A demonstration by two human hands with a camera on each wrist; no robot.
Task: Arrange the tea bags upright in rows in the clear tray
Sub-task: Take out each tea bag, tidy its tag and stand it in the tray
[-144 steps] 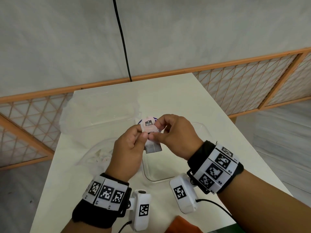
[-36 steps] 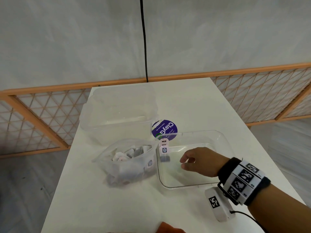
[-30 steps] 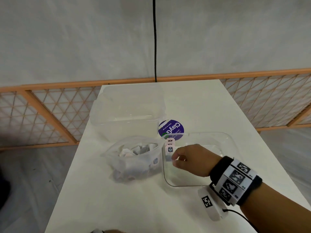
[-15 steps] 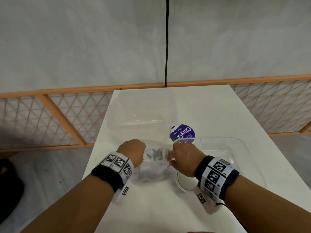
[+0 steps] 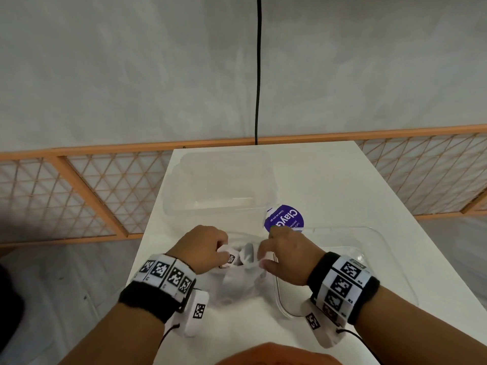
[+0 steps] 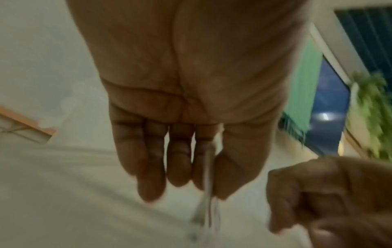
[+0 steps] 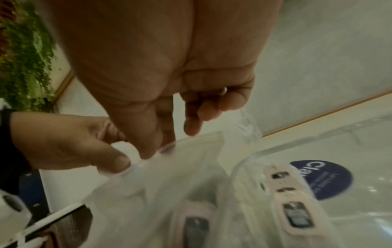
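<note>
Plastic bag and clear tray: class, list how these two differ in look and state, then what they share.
The plastic bag is soft and crumpled; the clear tray is rigid. The left hand and right hand pinch the bag's mouth; nobody holds the tray. The bag holds loose tea bags; the tray holds a short row. Both are see-through.

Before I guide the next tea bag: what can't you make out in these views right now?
- Tea bags in the clear tray: hidden by the right hand in the head view; the right wrist view shows a few, blurred, count unclear.
- Contents of the plastic bag: mostly covered by both hands; the left hand blocks its side.
- Left wrist view: motion blur; only a thin bag edge shows.
- Sticker text: partly covered.
</note>
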